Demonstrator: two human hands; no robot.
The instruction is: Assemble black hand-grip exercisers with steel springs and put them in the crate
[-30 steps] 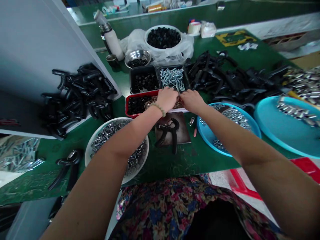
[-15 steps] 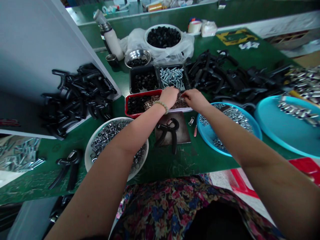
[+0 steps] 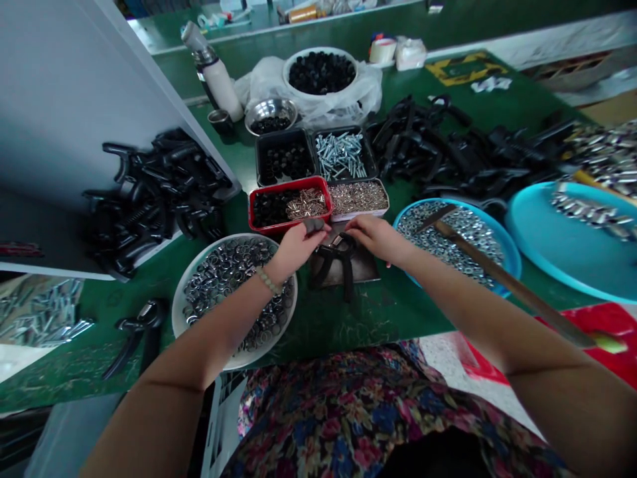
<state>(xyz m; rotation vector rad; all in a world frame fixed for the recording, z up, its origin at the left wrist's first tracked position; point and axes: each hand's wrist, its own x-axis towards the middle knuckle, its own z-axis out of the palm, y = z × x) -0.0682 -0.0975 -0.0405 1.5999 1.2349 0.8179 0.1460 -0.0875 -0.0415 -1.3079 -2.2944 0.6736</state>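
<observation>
A black hand gripper with a coil spring [image 3: 343,269] lies on a square metal plate [image 3: 368,271] in front of me. My left hand [image 3: 297,247], with a beaded bracelet and dark coverings on its fingertips, is at the upper left of the hand gripper, fingers closed together. At its upper right, beside the spring, is my right hand [image 3: 377,236], its thumb and fingers drawn into a pinch. Whatever small thing either hand may hold is too small to make out. Behind them stand a red tray [image 3: 291,229] of black parts and small pins, and a white box [image 3: 361,214] full of tiny metal pieces.
A white bowl of metal rings [image 3: 175,312] stands left. On the right, a hammer [image 3: 497,272] lies across a blue basin [image 3: 515,262] of nuts. Black trays [image 3: 259,156] hold caps and screws. Black handles [image 3: 164,179] are heaped left, more [image 3: 448,156] at right.
Both hands have come back from the small metal pieces in the trays to the hand gripper on the plate. My left hand has also moved left.
</observation>
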